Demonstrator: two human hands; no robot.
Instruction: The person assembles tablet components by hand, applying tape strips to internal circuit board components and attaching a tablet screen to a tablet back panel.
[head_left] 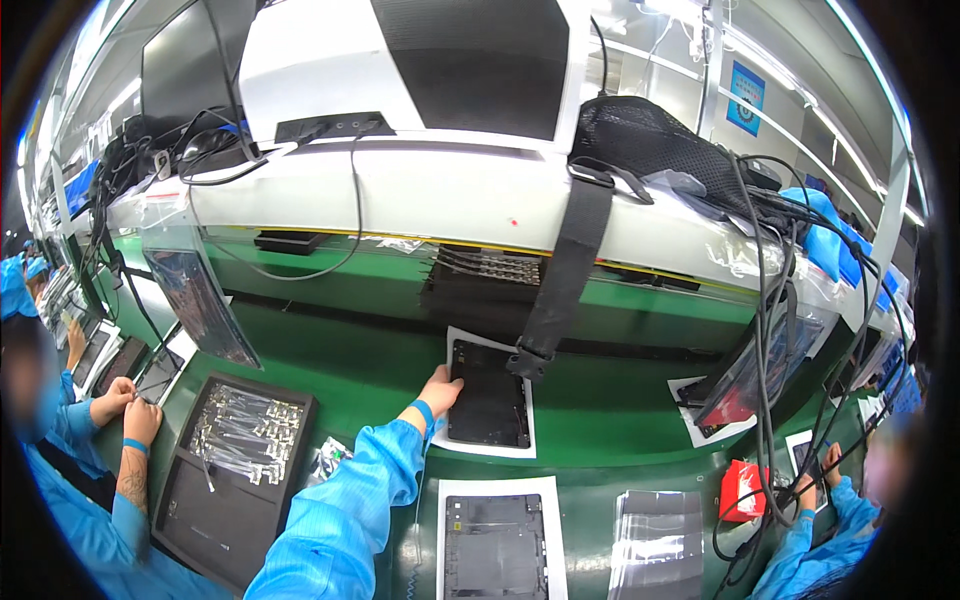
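My left hand (439, 391), in a blue sleeve with a blue wrist band, reaches forward over the green bench. It is closed on the left edge of a black tablet-sized panel (487, 395), thumb on top and the other fingers mostly hidden. Under that panel lies a white sheet (486, 450), its border showing all round. Nearer to me, a second black panel (495, 545) with a shallow frame rests on another white sheet (553, 520). My right hand is out of view.
A dark tray (170, 500) holds several flat silver cables (248, 430). Clear-filmed dark sheets (657, 545) lie at right, near a red box (742, 490). A black strap (570, 270) hangs from the white shelf (450, 190). Co-workers' hands (135, 410) are at both sides.
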